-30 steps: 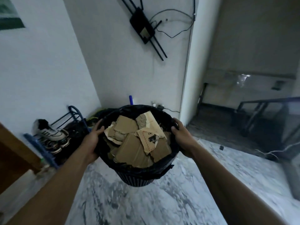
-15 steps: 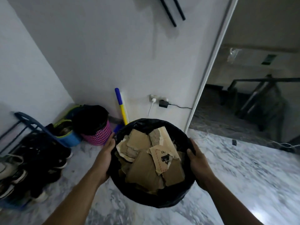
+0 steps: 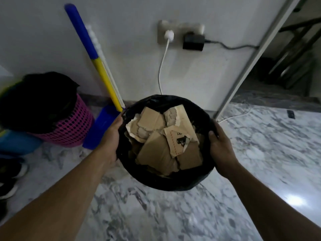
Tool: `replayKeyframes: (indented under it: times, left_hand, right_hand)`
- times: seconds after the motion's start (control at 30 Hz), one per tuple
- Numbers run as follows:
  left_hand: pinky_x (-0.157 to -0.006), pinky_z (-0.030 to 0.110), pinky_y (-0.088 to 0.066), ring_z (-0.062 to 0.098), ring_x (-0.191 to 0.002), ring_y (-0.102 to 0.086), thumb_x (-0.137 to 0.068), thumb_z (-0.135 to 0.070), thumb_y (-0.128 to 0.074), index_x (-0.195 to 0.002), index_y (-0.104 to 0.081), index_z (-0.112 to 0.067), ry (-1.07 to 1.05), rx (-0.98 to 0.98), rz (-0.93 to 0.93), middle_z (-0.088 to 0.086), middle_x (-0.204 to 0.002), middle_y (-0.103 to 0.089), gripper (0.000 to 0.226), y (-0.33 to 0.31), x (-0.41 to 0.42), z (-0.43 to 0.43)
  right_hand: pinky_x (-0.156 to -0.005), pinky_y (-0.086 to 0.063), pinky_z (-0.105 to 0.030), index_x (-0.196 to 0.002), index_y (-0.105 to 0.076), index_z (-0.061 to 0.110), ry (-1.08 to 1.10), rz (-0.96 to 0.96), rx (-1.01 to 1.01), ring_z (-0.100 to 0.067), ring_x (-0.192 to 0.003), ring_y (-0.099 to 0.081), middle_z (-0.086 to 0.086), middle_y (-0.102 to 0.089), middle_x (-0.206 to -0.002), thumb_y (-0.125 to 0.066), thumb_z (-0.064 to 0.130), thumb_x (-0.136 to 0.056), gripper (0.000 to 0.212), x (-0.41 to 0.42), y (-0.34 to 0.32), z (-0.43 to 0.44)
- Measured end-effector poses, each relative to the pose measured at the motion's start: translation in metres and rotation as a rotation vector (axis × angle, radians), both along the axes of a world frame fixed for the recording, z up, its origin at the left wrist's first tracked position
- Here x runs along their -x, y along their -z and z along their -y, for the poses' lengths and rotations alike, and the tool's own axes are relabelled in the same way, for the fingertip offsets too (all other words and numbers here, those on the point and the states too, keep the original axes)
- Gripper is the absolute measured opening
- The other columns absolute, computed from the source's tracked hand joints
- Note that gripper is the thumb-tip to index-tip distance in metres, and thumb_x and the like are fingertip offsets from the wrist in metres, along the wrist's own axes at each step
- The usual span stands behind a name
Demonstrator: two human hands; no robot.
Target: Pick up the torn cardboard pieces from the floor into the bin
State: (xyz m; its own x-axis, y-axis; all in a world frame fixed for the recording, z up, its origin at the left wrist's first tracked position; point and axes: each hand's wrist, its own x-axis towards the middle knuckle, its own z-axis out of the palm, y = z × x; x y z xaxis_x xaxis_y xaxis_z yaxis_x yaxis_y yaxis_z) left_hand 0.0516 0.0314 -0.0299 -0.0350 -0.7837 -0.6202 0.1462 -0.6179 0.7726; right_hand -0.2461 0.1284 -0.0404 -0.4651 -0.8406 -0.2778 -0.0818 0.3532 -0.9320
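Note:
A round bin (image 3: 173,181) lined with a black bag is held between both hands near the white wall. Several torn brown cardboard pieces (image 3: 156,152) fill it, one with a black printed mark. My left hand (image 3: 111,136) grips the bin's left rim and my right hand (image 3: 220,148) grips its right rim. The bin's base is hidden, so I cannot tell whether it touches the marble floor (image 3: 156,214). No cardboard lies on the visible floor.
A pink perforated basket (image 3: 69,129) with a black bag stands at left, beside a blue-and-yellow handle (image 3: 93,56) leaning on the wall above a blue dustpan (image 3: 100,129). A wall socket (image 3: 180,32) with a white cable hangs behind the bin. Dark shoes (image 3: 10,171) sit far left; a doorway opens right.
The bin has been carried closer to the wall and lowered, both hands still on its rim. The view has tilted down; the socket and pink basket now loom nearer.

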Motion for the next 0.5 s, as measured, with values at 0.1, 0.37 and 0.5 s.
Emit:
replayKeyframes:
  times: [0.1, 0.37, 0.5]
  left_hand:
    - [-0.084, 0.045, -0.056, 0.03, -0.107, -0.072, -0.106, -0.052, -0.037, -0.131, -0.064, -0.045, -0.015, 0.0, -0.017, 0.0, -0.119, -0.075, 0.038, 0.068, 0.011, 0.027]
    - [-0.109, 0.056, -0.044, 0.03, -0.128, -0.057, -0.107, -0.05, -0.035, -0.14, -0.056, -0.043, -0.035, 0.076, 0.07, 0.001, -0.141, -0.061, 0.04, 0.157, 0.042, 0.068]
    - [-0.117, 0.053, -0.036, 0.027, -0.14, -0.046, -0.106, -0.048, -0.036, -0.149, -0.048, -0.035, -0.042, 0.13, 0.17, 0.001, -0.153, -0.05, 0.046, 0.159, 0.051, 0.089]
  right_hand:
    - [-0.109, -0.042, -0.036, -0.149, -0.043, 0.033, 0.014, -0.027, 0.024, -0.013, -0.126, -0.053, 0.007, -0.057, -0.139, -0.039, 0.019, -0.107, 0.044, 0.009, 0.068, 0.028]
    - [-0.102, -0.039, -0.017, -0.152, -0.038, 0.03, 0.038, -0.066, 0.053, -0.003, -0.124, -0.05, 0.015, -0.054, -0.133, -0.04, 0.017, -0.107, 0.047, 0.036, 0.145, 0.072]
    - [-0.106, -0.039, -0.025, -0.152, -0.035, 0.034, -0.008, -0.176, 0.043, -0.008, -0.126, -0.05, 0.015, -0.053, -0.133, -0.038, 0.017, -0.107, 0.049, 0.044, 0.143, 0.088]
